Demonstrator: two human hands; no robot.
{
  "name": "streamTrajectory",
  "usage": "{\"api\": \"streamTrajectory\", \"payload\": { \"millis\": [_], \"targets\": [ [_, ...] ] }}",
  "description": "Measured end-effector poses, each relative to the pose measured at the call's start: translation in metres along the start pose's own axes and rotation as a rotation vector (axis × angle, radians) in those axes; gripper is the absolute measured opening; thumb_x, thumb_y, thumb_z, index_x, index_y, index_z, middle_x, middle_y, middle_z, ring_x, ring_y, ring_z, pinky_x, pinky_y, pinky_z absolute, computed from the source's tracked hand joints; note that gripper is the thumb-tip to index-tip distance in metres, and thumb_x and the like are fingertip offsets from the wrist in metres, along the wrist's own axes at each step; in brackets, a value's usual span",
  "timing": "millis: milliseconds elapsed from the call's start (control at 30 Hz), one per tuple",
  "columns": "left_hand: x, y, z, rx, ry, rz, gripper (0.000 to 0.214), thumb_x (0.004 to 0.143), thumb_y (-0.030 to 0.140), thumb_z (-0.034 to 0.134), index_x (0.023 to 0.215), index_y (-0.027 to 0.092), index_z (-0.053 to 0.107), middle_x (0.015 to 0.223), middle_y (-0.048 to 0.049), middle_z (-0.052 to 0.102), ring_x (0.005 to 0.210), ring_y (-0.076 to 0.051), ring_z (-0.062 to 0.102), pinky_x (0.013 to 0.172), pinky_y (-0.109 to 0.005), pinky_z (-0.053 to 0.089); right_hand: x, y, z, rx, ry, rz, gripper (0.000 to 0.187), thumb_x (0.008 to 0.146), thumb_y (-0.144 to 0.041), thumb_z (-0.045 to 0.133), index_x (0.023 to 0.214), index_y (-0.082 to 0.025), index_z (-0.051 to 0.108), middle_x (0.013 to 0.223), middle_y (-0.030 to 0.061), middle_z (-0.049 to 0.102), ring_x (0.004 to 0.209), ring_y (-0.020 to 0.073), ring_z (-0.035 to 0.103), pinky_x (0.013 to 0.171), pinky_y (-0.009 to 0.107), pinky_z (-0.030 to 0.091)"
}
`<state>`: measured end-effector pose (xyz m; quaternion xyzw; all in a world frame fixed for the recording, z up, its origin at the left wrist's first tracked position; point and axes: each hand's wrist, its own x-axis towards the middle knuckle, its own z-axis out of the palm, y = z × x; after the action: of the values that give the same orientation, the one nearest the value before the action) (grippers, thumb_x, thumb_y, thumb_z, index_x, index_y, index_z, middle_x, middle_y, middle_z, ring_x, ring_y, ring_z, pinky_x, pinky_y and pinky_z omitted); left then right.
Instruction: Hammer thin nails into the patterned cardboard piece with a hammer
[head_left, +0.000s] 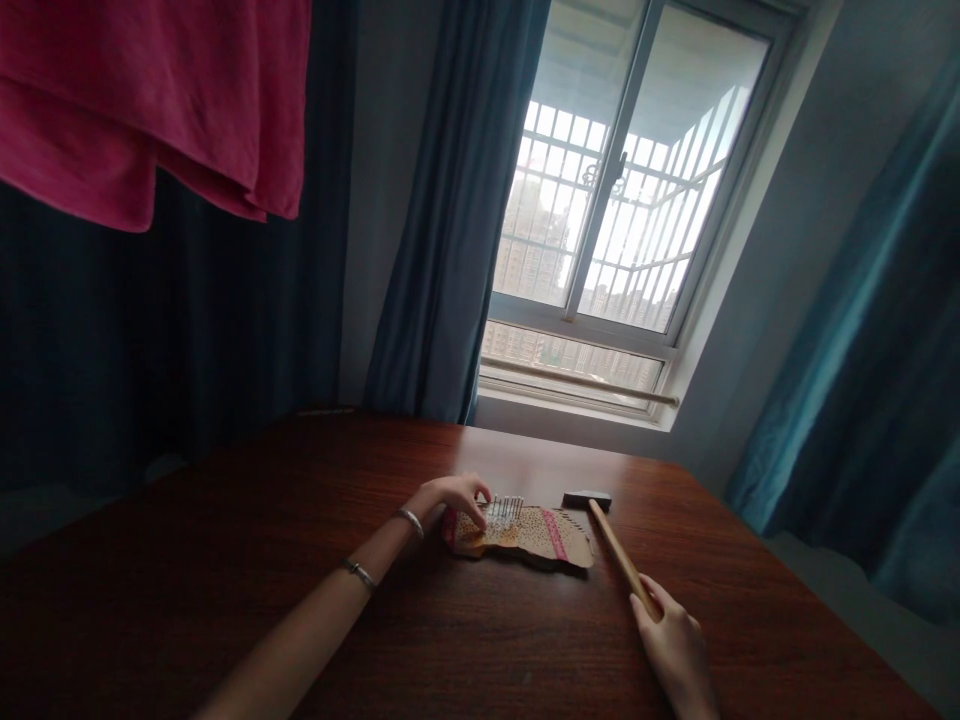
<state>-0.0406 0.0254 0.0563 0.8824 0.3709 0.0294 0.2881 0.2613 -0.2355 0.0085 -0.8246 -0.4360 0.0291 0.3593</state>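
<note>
My right hand [671, 635] is closed around the lower handle of a hammer [619, 548]. The dark hammer head is at the far end of the wooden handle, low over or on the tabletop, to the right of a board. That board [536, 540] is light brown, speckled with dark dots and crossed by pink bands, with an uneven front edge. A row of several thin upright nails [508, 507] stands on its left half. At the board's left end is my left hand [456, 493], thumb and forefinger curved with a gap between them, beside the nails.
Everything lies on a dark reddish wooden table [495, 640]. Behind it are a barred window [600, 200] and blue curtains [442, 220]. A pink cloth [150, 110] hangs at the upper left. Two bracelets [361, 575] circle my left forearm.
</note>
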Motion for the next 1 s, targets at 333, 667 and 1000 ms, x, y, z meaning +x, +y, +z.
{"api": "streamTrajectory", "payload": {
  "millis": [333, 667, 1000],
  "targets": [
    [0.000, 0.007, 0.005, 0.023, 0.004, 0.015, 0.077, 0.031, 0.049, 0.079, 0.101, 0.024, 0.063, 0.102, -0.0082, 0.052, 0.100, -0.032, 0.046, 0.080, -0.039, 0.040, -0.003, -0.008, 0.006, -0.411, 0.004, -0.127, 0.040, 0.075, -0.022, 0.042, 0.111, -0.017, 0.059, 0.109, 0.0125, 0.061, 0.094, 0.0285, 0.056, 0.076, 0.037, 0.042],
    [0.011, 0.003, 0.010, 0.012, -0.063, 0.063, 0.075, 0.040, 0.046, 0.078, 0.107, 0.020, 0.058, 0.106, -0.0084, 0.053, 0.097, -0.027, 0.049, 0.081, -0.034, 0.041, 0.051, -0.110, 0.042, -0.074, -0.253, -0.547, 0.032, 0.078, -0.017, 0.041, 0.098, -0.015, 0.066, 0.102, 0.0104, 0.063, 0.100, 0.0212, 0.053, 0.088, 0.028, 0.035],
    [0.011, 0.008, 0.013, -0.090, -0.070, 0.045, 0.073, 0.040, 0.035, 0.080, 0.107, 0.019, 0.053, 0.104, -0.0050, 0.054, 0.096, -0.024, 0.050, 0.078, -0.029, 0.042, 0.093, -0.119, 0.095, -0.079, -0.490, -0.624, 0.044, 0.071, -0.030, 0.055, 0.113, -0.016, 0.058, 0.105, 0.0088, 0.061, 0.095, 0.0210, 0.054, 0.082, 0.028, 0.038]
  ]
}}
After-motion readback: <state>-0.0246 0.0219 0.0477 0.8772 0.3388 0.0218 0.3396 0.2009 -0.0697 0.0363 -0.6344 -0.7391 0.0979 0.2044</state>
